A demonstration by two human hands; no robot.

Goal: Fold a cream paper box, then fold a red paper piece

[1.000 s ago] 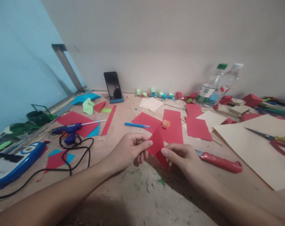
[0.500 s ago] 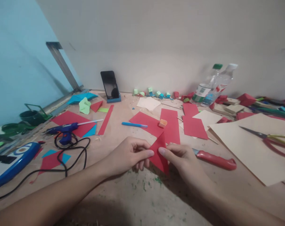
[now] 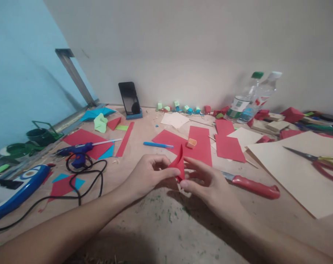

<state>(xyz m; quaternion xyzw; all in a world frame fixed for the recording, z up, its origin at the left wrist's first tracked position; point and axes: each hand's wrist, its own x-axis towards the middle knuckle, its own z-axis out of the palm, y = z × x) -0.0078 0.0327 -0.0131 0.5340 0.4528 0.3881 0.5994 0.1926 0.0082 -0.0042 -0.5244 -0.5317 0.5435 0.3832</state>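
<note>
A piece of red paper (image 3: 178, 164), bent into a curved, pointed shape, is held above the table between my two hands. My left hand (image 3: 154, 171) pinches its left side between thumb and fingers. At its right edge my right hand (image 3: 206, 179) has its thumb and fingertips closed around the paper, partly hiding it. Just beyond the hands lie red paper sheets (image 3: 201, 146), a small orange paper box (image 3: 192, 143) and a blue pen (image 3: 158, 145). A knife with a red handle (image 3: 256, 187) rests right of my right hand.
On the left are a glue gun (image 3: 80, 150) with a black cord and a blue-and-white device (image 3: 23, 187). A phone (image 3: 129, 98) stands at the back. Two plastic bottles (image 3: 239, 106) lean by the wall. Scissors (image 3: 317, 161) lie on beige sheets (image 3: 290, 176) at right.
The red paper has gone from a flat folded triangle to a curved, more upright shape. My right hand's fingers have shifted around its right edge. The view has moved slightly.
</note>
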